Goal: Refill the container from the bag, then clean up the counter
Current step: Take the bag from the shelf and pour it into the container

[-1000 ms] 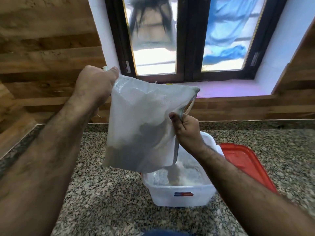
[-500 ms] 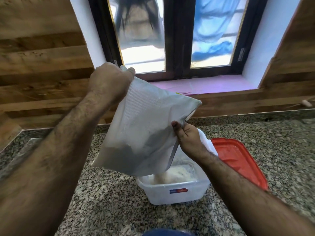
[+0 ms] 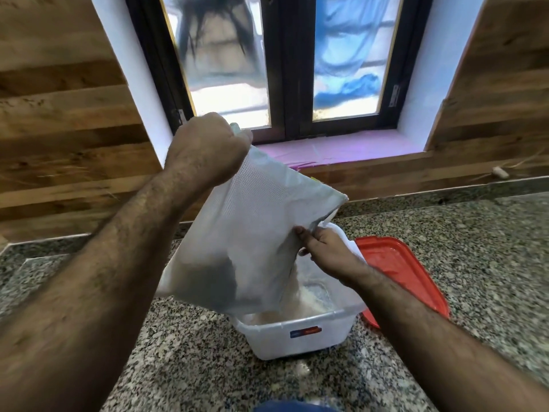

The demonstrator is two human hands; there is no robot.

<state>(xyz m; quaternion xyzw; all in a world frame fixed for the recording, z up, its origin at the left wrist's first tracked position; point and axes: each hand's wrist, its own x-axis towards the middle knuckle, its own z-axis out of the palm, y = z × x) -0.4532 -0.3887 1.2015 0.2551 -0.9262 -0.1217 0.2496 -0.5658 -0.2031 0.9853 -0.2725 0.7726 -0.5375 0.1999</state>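
Translucent white plastic bag (image 3: 252, 233) hung tilted, its upper corner gripped in the raised left hand (image 3: 208, 147) so its pale grain ran down; the right hand (image 3: 326, 251) pinched its lower edge, steering the mouth over the clear rectangular plastic container (image 3: 297, 337) directly beneath. Just right of that hand lay the red plastic lid (image 3: 401, 272), off for filling.

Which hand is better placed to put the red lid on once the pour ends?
Right, probably. The right hand pinches the bag edge low over the container, with the red lid lying just beyond it. The left hand grips the bag's raised corner, farther away.
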